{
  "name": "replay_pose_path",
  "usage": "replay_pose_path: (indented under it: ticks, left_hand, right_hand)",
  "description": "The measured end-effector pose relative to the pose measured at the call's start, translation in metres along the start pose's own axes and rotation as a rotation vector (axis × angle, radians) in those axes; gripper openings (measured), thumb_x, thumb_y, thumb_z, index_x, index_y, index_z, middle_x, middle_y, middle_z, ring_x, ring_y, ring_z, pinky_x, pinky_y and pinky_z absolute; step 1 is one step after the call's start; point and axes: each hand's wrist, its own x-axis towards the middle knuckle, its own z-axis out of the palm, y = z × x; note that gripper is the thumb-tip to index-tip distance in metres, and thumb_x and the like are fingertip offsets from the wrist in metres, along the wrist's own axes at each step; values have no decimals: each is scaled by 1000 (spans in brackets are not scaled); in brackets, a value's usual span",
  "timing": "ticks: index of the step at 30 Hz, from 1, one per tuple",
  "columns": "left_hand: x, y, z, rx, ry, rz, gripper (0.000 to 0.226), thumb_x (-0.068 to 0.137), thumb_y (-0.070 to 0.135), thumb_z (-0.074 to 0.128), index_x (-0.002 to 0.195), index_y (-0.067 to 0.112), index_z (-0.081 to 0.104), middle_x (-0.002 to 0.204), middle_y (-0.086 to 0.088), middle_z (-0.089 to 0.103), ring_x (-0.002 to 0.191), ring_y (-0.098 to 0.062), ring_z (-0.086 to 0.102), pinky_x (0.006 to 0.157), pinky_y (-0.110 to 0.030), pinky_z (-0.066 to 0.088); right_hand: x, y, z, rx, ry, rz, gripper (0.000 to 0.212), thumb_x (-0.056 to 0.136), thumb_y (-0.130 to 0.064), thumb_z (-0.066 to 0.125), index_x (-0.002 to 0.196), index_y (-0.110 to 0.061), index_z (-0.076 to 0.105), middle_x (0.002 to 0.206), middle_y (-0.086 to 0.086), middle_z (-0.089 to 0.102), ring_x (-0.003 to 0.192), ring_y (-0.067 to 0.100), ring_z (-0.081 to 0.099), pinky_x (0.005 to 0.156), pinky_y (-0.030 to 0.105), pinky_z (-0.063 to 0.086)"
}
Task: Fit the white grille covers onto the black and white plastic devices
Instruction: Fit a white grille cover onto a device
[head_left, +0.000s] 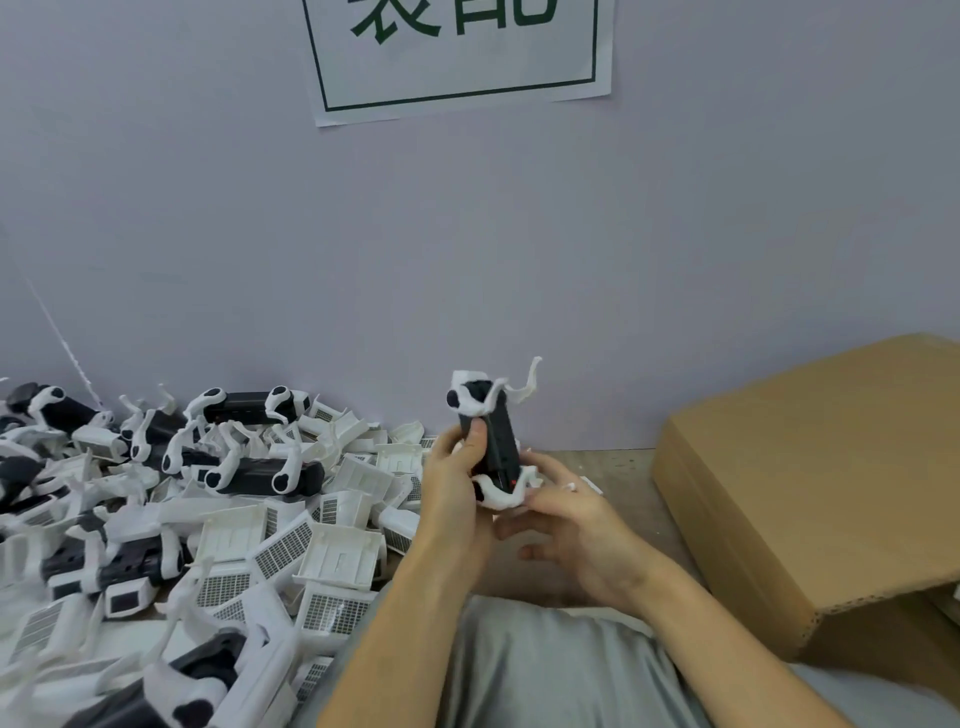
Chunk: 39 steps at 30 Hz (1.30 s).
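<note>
A black and white plastic device (497, 439) stands upright in the air at mid-frame, its white legs sticking out at top and bottom. My left hand (457, 467) grips its black body from the left, fingers curled round it. My right hand (558, 512) holds its white lower end from the right and below. A heap of white grille covers (306, 551) lies on the table to the left, mixed with more black and white devices (265, 475).
A large brown cardboard box (821, 483) stands at the right, close to my right forearm. A grey wall with a paper sign (457, 52) rises behind the table. Bare wooden table surface (618, 467) shows between the hands and the box.
</note>
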Motion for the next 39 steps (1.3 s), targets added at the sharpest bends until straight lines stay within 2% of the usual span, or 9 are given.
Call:
replay_pose_path:
  ticks: [5, 8, 13, 17, 21, 23, 30, 34, 39]
  left_hand:
    - [8, 51, -9, -274, 111, 110, 10, 94, 15, 62, 90, 11, 70, 78, -1, 65, 72, -15, 63, 74, -31, 55]
    - [10, 65, -19, -322, 153, 156, 11, 96, 22, 63, 86, 18, 64, 69, 2, 66, 63, -11, 67, 56, -23, 55]
    - [13, 61, -22, -316, 212, 132, 14, 95, 24, 65, 85, 16, 58, 80, -4, 63, 73, -16, 64, 55, -23, 56]
    - [13, 54, -17, -220, 194, 132, 12, 93, 21, 69, 88, 16, 59, 74, -2, 62, 62, -12, 62, 49, -23, 52]
    - [14, 49, -17, -61, 227, 158, 20, 85, 23, 78, 97, 14, 65, 69, 0, 64, 67, -14, 64, 68, -36, 57]
    - [14, 46, -17, 45, 247, 129, 21, 84, 30, 79, 92, 15, 67, 74, -2, 67, 72, -20, 68, 78, -41, 57]
    - [18, 21, -8, 395, 138, 53, 15, 100, 13, 54, 105, 14, 69, 93, -8, 74, 75, -17, 72, 67, -36, 60]
    - [6, 5, 6, 463, -45, -81, 30, 106, 32, 45, 113, 17, 70, 85, 0, 77, 72, -10, 73, 64, -25, 60]
    - [-2, -8, 13, 438, -182, -143, 43, 104, 48, 39, 101, 18, 70, 78, 1, 76, 69, -11, 72, 67, -27, 56]
  right_hand:
    - [4, -3, 11, -332, 165, -39, 12, 93, -22, 63, 104, -24, 63, 99, 3, 67, 82, 11, 66, 72, 26, 47]
    - [5, -4, 32, -763, 87, -212, 18, 94, -21, 57, 96, -30, 72, 101, -3, 68, 88, 7, 61, 77, 12, 45]
    - [7, 19, 65, -1236, -242, -93, 36, 99, -45, 45, 130, -36, 60, 126, -2, 51, 128, 23, 40, 111, 47, 34]
    - [8, 19, 61, -1001, -154, -180, 30, 99, -33, 53, 110, -10, 69, 104, 4, 66, 102, 20, 58, 97, 40, 46]
    - [13, 9, 34, -730, 209, -219, 3, 92, -24, 67, 90, -26, 68, 87, -7, 67, 72, 2, 58, 73, 22, 52]
    - [13, -1, 13, -710, 321, -230, 13, 94, -16, 65, 92, -28, 60, 83, -5, 60, 61, -2, 53, 60, 13, 45]
    - [-5, -53, -36, -679, 303, -205, 35, 93, -2, 63, 109, -31, 54, 77, -2, 68, 68, 8, 58, 71, 23, 43]
    - [-10, -66, -27, -481, 67, -196, 36, 93, 1, 63, 115, -27, 56, 77, 1, 71, 72, 8, 63, 70, 21, 48]
    - [-4, -56, -18, -581, 240, -283, 31, 95, -3, 62, 113, -26, 56, 81, 0, 71, 75, 2, 66, 70, 13, 46]
